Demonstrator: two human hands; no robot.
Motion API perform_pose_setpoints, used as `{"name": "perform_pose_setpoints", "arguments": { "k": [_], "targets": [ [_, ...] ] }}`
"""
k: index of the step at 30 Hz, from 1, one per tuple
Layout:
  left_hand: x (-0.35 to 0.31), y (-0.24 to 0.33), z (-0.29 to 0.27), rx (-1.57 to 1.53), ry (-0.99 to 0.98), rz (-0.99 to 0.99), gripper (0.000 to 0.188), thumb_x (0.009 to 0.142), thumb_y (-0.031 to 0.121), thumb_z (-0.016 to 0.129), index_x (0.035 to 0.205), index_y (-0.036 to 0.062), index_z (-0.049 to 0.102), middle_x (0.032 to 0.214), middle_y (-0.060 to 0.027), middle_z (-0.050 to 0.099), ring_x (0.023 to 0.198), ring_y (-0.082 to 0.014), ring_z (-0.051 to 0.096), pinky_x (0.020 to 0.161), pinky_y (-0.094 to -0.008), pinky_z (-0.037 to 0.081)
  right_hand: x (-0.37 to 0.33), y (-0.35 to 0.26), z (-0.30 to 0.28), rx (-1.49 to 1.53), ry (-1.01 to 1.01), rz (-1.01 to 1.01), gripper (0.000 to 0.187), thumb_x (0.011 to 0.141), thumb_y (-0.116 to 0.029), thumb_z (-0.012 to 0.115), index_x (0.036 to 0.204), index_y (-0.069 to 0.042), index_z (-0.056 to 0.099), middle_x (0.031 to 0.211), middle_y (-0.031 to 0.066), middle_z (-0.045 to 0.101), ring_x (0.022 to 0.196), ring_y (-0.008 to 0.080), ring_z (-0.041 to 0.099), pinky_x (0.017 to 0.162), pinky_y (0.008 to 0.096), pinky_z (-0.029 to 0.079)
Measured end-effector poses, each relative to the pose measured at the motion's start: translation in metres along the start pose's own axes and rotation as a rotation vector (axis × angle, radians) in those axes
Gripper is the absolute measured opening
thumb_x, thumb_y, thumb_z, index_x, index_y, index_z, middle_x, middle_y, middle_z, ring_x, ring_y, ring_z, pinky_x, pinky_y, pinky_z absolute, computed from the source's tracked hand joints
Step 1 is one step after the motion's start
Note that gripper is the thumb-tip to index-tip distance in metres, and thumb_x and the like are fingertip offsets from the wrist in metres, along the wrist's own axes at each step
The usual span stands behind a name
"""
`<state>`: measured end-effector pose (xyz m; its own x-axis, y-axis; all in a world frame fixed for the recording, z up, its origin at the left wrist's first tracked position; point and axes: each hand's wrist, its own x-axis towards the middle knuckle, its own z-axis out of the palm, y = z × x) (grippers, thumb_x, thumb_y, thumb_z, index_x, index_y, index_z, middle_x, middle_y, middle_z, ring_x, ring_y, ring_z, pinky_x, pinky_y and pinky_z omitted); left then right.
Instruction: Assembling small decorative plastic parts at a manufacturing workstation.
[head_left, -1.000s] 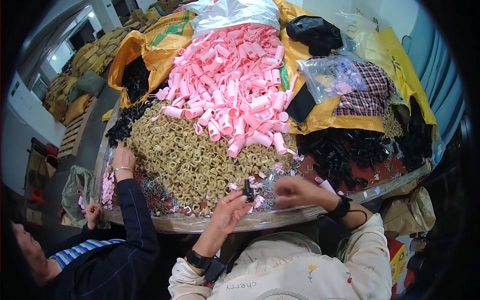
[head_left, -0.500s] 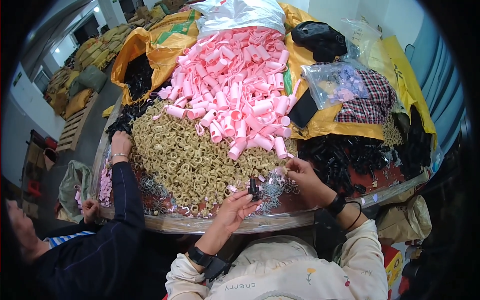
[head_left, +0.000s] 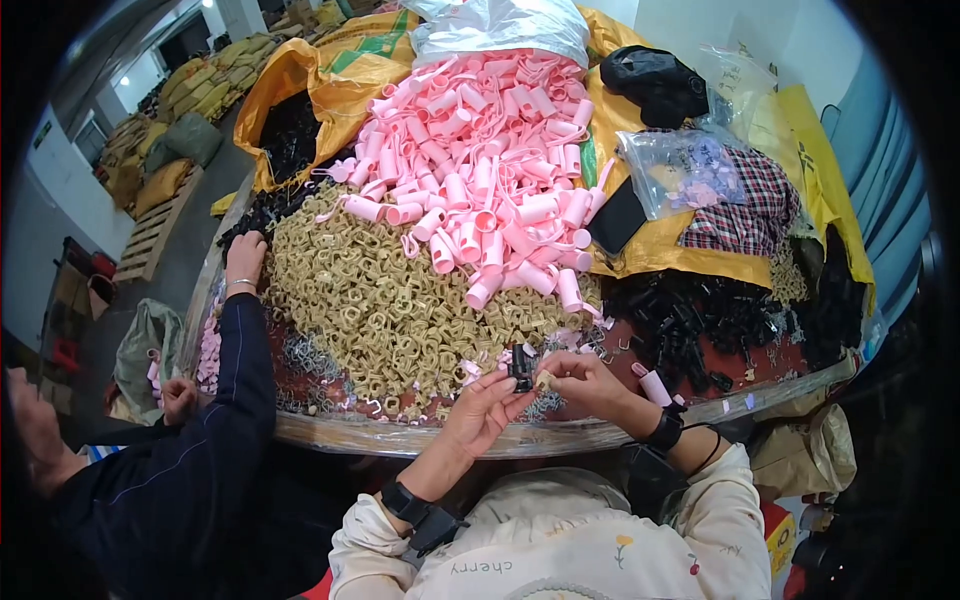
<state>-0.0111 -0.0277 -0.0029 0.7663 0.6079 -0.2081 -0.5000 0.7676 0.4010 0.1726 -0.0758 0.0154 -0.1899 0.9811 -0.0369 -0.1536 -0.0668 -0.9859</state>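
Near the front rim of the table, my left hand [head_left: 482, 408] pinches a small black plastic part [head_left: 520, 367], held upright between thumb and fingers. Close beside it, my right hand [head_left: 588, 385] has its fingertips closed on a small tan plastic piece [head_left: 544, 382], almost against the black part. Whether the two touch, I cannot tell. Under and behind the hands lie small metal hooks and a wide heap of tan ring-shaped pieces [head_left: 370, 300]. A single pink tube [head_left: 652, 384] rests on the table next to my right wrist.
A large pile of pink tubes [head_left: 470, 150] spills from a white sack. Black parts [head_left: 690, 320] lie to the right, beneath a yellow sack carrying a phone [head_left: 618, 220], a clear bag [head_left: 690, 175] and checked cloth [head_left: 745, 200]. A co-worker's hand [head_left: 245, 260] reaches into black parts at left.
My right hand has come left and down, bringing the tan piece to the black part. The black part has moved slightly up and right. A pink tube now shows by my right wrist.
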Motion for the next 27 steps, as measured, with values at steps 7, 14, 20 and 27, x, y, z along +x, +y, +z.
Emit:
{"name": "perform_pose_setpoints", "arguments": {
  "k": [7,14,20,27],
  "targets": [
    [0.003,0.005,0.0,0.059,0.077,-0.006,0.02,0.08,0.003,0.051,0.099,-0.0034,0.052,0.096,-0.0139,0.058,0.091,-0.0248,0.058,0.081,-0.0322,0.048,0.005,0.004,-0.01,-0.237,0.186,0.142,0.015,0.083,-0.013,0.052,0.084,0.001,0.056,0.091,0.0035,0.052,0.081,0.0087,0.048,0.071,0.0227,0.038],
    [-0.002,0.004,0.002,0.146,0.125,-0.077,0.021,0.08,0.001,0.051,0.101,-0.0025,0.052,0.096,-0.0139,0.058,0.084,-0.0252,0.06,0.073,-0.0289,0.052,0.004,-0.037,0.0,-0.527,0.031,-0.253,0.016,0.082,-0.016,0.054,0.081,0.0,0.057,0.101,0.0071,0.048,0.095,0.0146,0.044,0.08,0.0275,0.034],
    [-0.005,-0.002,-0.001,0.129,0.081,-0.101,0.021,0.081,0.004,0.052,0.101,-0.0015,0.051,0.096,-0.0128,0.058,0.085,-0.0247,0.06,0.075,-0.0296,0.052,0.01,-0.029,0.001,-0.713,-0.074,-0.355,0.016,0.08,-0.018,0.057,0.081,-0.002,0.058,0.107,0.0088,0.046,0.103,0.0195,0.04,0.088,0.0309,0.03],
    [-0.006,-0.006,-0.003,0.094,0.106,-0.091,0.021,0.083,0.007,0.051,0.103,-0.0005,0.05,0.093,-0.0114,0.059,0.085,-0.0237,0.06,0.076,-0.0305,0.051,0.008,-0.016,0.009,-0.403,0.021,-0.205,0.012,0.08,-0.016,0.058,0.08,-0.004,0.055,0.107,0.0075,0.044,0.101,0.0154,0.041,0.086,0.0287,0.032]
  ]
}}
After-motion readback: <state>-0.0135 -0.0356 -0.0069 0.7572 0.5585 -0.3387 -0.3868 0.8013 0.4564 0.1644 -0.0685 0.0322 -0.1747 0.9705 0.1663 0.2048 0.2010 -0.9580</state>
